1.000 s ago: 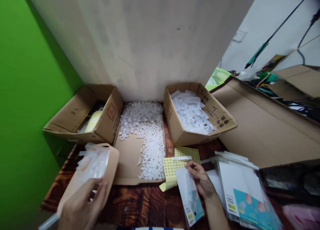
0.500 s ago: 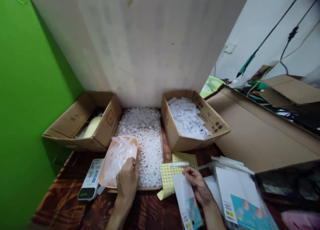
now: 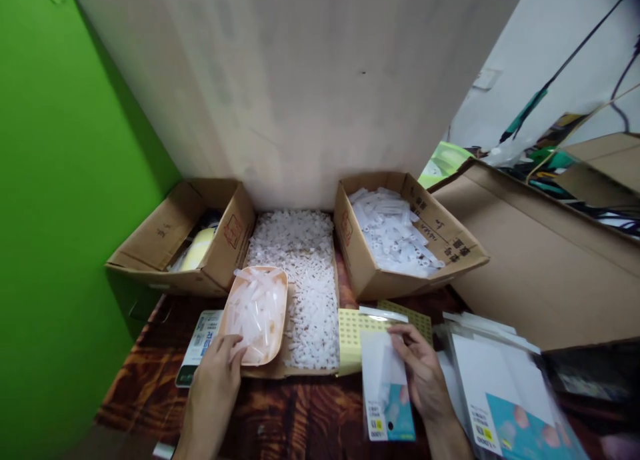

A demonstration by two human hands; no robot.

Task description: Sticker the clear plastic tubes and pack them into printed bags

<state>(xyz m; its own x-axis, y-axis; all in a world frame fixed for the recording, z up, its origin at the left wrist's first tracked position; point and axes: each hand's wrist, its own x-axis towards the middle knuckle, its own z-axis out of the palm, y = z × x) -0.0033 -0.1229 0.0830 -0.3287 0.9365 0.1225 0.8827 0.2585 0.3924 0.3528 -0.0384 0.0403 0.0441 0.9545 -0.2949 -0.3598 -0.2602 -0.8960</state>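
My left hand point(image 3: 216, 373) is at the near left corner of a peach plastic tray point(image 3: 286, 293), its fingers bent together at the rim; what they grip, if anything, I cannot make out. Translucent plastic tubes point(image 3: 257, 313) lie heaped in the tray. With thumb and fingers, my right hand point(image 3: 423, 373) holds the upper right edge of a clear packaging bag point(image 3: 387, 387) with a white and blue printed card. A pale shape shows inside the bag. Behind the bag lie yellow sticker sheets point(image 3: 350, 340) with rows of small dots.
A shallow box of small white pieces point(image 3: 313, 313) stands behind the tray. Cardboard boxes flank it, the left point(image 3: 225, 253) holding a yellow roll, the right point(image 3: 370, 283) white tubes. A digital scale point(image 3: 200, 337) sits left, stacked packaging bags point(image 3: 495, 380) right.
My left hand has moved from the tray's right side to its near left corner. The bag in my right hand now hangs more upright. The camera view has shifted slightly.
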